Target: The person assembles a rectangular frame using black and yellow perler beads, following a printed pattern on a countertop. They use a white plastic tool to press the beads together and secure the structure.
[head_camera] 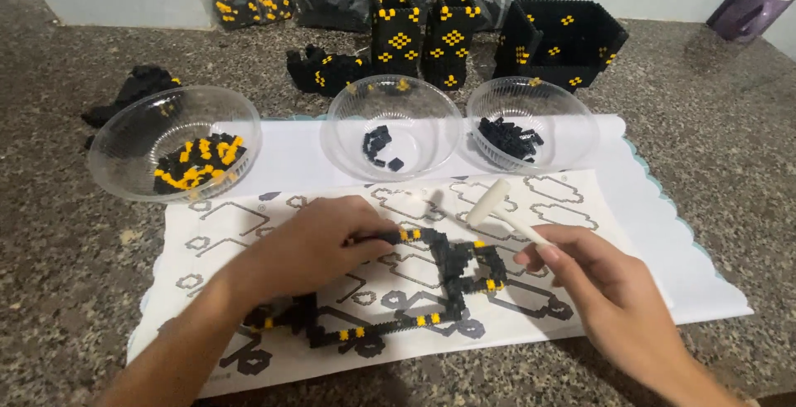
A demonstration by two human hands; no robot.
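Left hand (319, 245) pinching thin black/yellow brick frame (452, 278) on paper sheet (249, 216); light, brittle at joints, prob. best supported flat. Right hand (601, 287) gripping white mallet (497, 208).

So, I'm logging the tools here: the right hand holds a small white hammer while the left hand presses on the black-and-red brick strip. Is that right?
Not quite: in the head view the brick strip under the left hand is black and yellow, not red. The right hand does hold the small white hammer.
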